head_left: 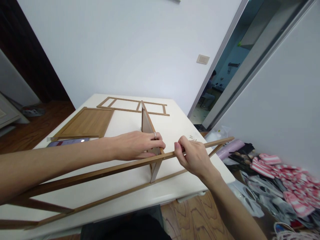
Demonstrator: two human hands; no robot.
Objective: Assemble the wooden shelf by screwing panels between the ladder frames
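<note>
A long wooden ladder-like frame (105, 171) stands on its edge along the near side of the table. An upright wooden panel (147, 121) meets it at roughly a right angle, near the middle of the upper rail. My left hand (140, 145), with a ring on one finger, is closed over the panel's top edge close to that joint. Just right of the joint, my right hand (195, 156) is closed around the frame's upper rail. Something small and dark shows by its fingers, too hidden to name.
On the white table (125, 125) lie a second wooden frame (125, 110), a flat wooden panel (86, 121), a phone (67, 142) and several small metal fasteners (192, 137). Striped cloth (287, 173) and bags crowd the floor at right. A person (208, 91) sits beyond the doorway.
</note>
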